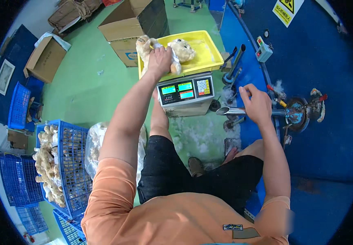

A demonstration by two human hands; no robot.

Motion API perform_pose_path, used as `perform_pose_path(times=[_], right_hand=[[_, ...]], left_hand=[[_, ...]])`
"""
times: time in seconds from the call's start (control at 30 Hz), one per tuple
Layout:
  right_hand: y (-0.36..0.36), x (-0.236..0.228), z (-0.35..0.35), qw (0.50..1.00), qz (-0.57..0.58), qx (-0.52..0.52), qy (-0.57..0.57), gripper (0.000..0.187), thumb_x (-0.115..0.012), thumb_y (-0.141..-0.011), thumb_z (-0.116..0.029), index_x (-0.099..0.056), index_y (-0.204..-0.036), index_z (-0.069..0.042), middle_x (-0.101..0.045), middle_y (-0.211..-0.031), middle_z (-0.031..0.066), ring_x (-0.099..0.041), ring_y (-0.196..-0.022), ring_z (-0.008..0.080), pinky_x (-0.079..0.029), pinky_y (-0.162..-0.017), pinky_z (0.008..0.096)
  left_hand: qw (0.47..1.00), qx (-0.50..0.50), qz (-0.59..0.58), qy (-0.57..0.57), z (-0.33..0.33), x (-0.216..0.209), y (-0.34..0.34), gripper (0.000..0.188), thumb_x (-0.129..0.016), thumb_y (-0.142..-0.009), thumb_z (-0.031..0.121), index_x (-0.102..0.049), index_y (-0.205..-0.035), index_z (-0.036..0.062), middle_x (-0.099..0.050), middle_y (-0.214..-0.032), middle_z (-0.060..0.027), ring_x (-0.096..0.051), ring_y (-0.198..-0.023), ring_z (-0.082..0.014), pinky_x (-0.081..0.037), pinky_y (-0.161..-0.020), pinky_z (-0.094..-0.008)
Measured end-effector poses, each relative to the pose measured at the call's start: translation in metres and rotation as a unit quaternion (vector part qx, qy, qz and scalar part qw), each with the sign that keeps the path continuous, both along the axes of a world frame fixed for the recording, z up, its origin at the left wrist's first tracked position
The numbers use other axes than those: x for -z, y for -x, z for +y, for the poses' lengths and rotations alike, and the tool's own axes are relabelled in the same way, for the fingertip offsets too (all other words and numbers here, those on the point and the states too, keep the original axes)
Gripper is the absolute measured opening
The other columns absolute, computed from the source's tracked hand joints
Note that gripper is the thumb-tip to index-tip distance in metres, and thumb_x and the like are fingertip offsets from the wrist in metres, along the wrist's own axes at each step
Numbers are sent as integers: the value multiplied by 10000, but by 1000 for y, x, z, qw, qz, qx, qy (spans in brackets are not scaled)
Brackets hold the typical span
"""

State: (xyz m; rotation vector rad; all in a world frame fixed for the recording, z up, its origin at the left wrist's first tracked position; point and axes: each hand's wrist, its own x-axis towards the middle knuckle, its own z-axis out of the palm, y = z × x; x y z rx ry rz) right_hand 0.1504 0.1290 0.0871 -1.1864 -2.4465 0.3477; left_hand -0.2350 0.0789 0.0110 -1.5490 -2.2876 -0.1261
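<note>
A beige plush toy animal [182, 50] with a white patch lies on its side in a yellow plastic tray [207, 45]. My left hand [159, 61] is closed on the toy's middle, near the tray's left side. Under the tray stands a digital scale [185, 88] with lit displays and a keypad. At the right, my right hand [258, 105] is at a metal filling pipe [231, 111] that juts from a blue machine. Its fingers are loosely bent and apart, with nothing in them; whether it touches the pipe I cannot tell.
A blue crate [73, 159] full of plush toys stands at my left, beside a clear plastic bag [96, 147]. Cardboard boxes [133, 28] stand beyond the scale. The blue machine [319, 155] carries a switch box [263, 51] and valves. White fluff [197, 132] litters the green floor.
</note>
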Motion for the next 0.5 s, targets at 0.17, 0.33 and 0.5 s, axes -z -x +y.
perform_pose_path(times=[0.17, 0.33, 0.5], right_hand=[[0, 2, 0, 1000, -8, 1, -2, 340, -552, -974, -393, -682, -906, -87, -690, -707, 56, -641, -641, 347, -475, -606, 459], [-1, 1, -1, 1000, -28, 2, -11, 362, -534, -980, -410, -683, -917, -87, -698, -727, 70, -646, -663, 356, -481, -618, 469], [-1, 0, -4, 997, -70, 33, -6, 408, -500, -992, -446, -679, -924, -86, -707, -764, 109, -644, -697, 380, -486, -632, 477]], left_hand=[[986, 2, -130, -106, -48, -37, -25, 354, -623, -854, 188, -568, -1157, 14, -650, -1055, -197, -636, -947, -362, -500, -793, -451], [806, 114, -494, -305, -132, -53, -80, 392, -661, -913, 207, -597, -1241, 2, -690, -1099, -148, -667, -920, -253, -536, -783, -371], [733, -87, -653, -170, -198, -1, -161, 434, -769, -875, 252, -660, -1216, 7, -715, -1081, -127, -682, -933, -231, -567, -809, -341]])
